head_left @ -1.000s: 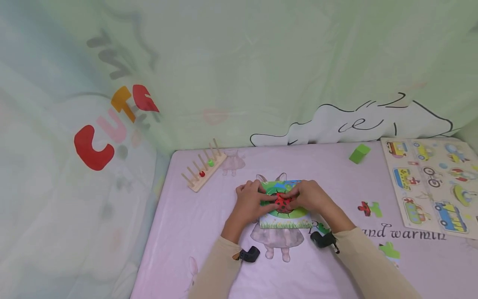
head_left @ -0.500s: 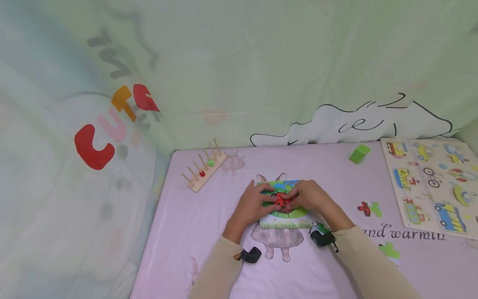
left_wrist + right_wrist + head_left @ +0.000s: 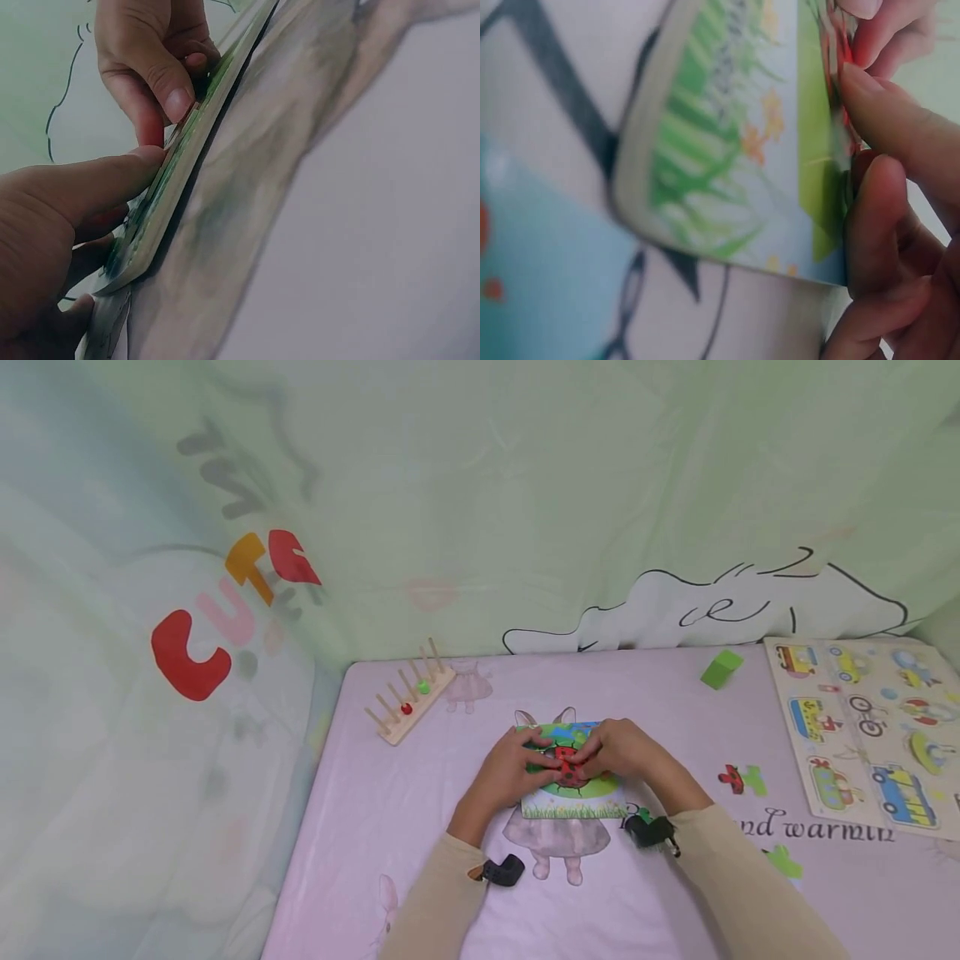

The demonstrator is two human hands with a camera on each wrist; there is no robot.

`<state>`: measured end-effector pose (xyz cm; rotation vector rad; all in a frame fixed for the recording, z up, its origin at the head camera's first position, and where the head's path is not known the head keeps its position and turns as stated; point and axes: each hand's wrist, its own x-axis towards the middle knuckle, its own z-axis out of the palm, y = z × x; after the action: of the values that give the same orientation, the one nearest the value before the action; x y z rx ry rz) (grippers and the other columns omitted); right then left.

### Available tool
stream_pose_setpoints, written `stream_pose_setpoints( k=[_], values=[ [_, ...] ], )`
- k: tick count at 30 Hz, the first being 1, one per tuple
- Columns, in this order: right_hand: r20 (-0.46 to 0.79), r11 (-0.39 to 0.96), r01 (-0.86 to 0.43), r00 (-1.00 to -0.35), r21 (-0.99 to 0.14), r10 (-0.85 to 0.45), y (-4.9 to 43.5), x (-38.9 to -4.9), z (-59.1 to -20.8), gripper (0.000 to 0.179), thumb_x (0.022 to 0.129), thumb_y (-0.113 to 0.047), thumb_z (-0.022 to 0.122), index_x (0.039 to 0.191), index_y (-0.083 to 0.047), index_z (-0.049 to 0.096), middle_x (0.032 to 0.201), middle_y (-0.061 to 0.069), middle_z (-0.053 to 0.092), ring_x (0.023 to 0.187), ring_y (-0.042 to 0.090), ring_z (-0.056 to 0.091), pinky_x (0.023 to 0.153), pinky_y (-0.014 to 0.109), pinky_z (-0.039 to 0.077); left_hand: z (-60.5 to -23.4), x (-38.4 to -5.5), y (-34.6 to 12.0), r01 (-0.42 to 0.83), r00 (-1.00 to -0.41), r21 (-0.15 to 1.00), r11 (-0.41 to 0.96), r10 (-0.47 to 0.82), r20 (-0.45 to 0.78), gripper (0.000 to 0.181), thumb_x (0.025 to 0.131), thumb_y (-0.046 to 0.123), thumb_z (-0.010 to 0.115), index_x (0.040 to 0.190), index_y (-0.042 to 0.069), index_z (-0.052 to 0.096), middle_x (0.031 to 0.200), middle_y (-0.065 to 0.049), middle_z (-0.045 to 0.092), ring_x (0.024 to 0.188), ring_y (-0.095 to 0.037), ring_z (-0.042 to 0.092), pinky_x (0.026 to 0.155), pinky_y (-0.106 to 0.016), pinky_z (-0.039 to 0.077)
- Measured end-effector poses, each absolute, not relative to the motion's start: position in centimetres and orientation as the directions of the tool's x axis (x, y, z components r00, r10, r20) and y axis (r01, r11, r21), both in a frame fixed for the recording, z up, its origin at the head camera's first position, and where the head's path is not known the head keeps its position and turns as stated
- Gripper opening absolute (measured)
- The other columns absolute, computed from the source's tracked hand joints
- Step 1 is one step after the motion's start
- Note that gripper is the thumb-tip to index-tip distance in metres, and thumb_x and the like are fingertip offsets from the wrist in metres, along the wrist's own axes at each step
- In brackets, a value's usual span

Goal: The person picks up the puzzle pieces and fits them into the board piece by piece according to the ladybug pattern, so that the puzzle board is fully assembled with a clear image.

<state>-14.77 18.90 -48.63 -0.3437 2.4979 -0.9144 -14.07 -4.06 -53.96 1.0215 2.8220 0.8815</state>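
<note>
A square ladybug jigsaw puzzle (image 3: 573, 812) lies flat near the table's middle, with both hands over it. My left hand (image 3: 510, 768) reaches in from the left, its extended fingers touching the red ladybug picture (image 3: 573, 774). From the right, my right hand (image 3: 626, 752) pinches a puzzle piece at the ladybug between thumb and index finger. In the left wrist view, the right thumb (image 3: 178, 103) and a left fingertip (image 3: 150, 154) almost meet at the piece's edge. The right wrist view shows the board's grass-printed corner (image 3: 705, 165) and the red pieces edge-on. Fingers hide much of the held piece.
Loose puzzle pieces lie to the right, a red-and-green pair (image 3: 742, 780) and a green one (image 3: 783, 862). A wooden peg rack (image 3: 416, 706) with two beads stands back left. At the back right are a green block (image 3: 722, 669) and a vehicle puzzle board (image 3: 870, 752).
My left hand has shifted slightly to the right, with its fingers drawn in from the board's upper left edge. The right hand stays at the ladybug with a small tilt of the wrist.
</note>
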Motion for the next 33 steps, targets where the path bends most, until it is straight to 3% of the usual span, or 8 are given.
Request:
stream_pose_setpoints(
  k=[7, 19, 26, 33],
  values=[
    [-0.319, 0.752, -0.059, -0.882, -0.656, -0.348, 18.85, -14.88, -48.86, 0.025, 0.073, -0.018, 0.089, 0.098, -0.014, 0.084, 0.064, -0.005, 0.069, 0.056, 0.01, 0.057, 0.061, 0.028, 0.044, -53.44, -13.96, -3.91, 0.555, -0.802, 0.524, 0.646, 0.584, 0.129, 0.023, 0.089, 0.036, 0.08, 0.108, 0.022, 0.082, 0.131, -0.001, 0.068, 0.142, -0.02, 0.05, 0.124, -0.043, 0.03],
    [-0.336, 0.754, -0.04, -0.878, -0.656, -0.339, 18.86, -14.96, -49.2, 0.039, 0.076, -0.019, 0.087, 0.114, -0.017, 0.08, 0.064, -0.001, 0.065, 0.058, 0.012, 0.055, 0.061, 0.028, 0.042, -53.22, -13.98, -4.19, 0.576, -0.793, 0.475, 0.665, 0.597, 0.126, 0.025, 0.09, 0.04, 0.078, 0.107, 0.024, 0.082, 0.133, 0.002, 0.069, 0.143, -0.019, 0.05, 0.124, -0.047, 0.03],
    [-0.296, 0.746, -0.074, -0.888, -0.662, -0.352, 18.89, -14.93, -49.1, 0.032, 0.072, -0.018, 0.089, 0.102, -0.012, 0.083, 0.059, -0.001, 0.064, 0.051, 0.01, 0.055, 0.062, 0.029, 0.044, -53.39, -13.92, -4.2, 0.587, -0.788, 0.476, 0.655, 0.598, 0.147, 0.023, 0.089, 0.039, 0.079, 0.106, 0.023, 0.083, 0.13, 0.002, 0.069, 0.142, -0.02, 0.051, 0.123, -0.047, 0.031],
    [-0.329, 0.749, -0.054, -0.876, -0.66, -0.353, 18.83, -14.87, -48.71, 0.031, 0.072, -0.016, 0.089, 0.102, -0.012, 0.083, 0.048, 0.0, 0.061, 0.045, 0.009, 0.055, 0.063, 0.029, 0.045, -53.55, -13.94, -4.05, 0.6, -0.778, 0.467, 0.65, 0.611, 0.149, 0.022, 0.09, 0.038, 0.078, 0.106, 0.024, 0.083, 0.13, 0.002, 0.07, 0.142, -0.02, 0.051, 0.123, -0.045, 0.032]
  ],
)
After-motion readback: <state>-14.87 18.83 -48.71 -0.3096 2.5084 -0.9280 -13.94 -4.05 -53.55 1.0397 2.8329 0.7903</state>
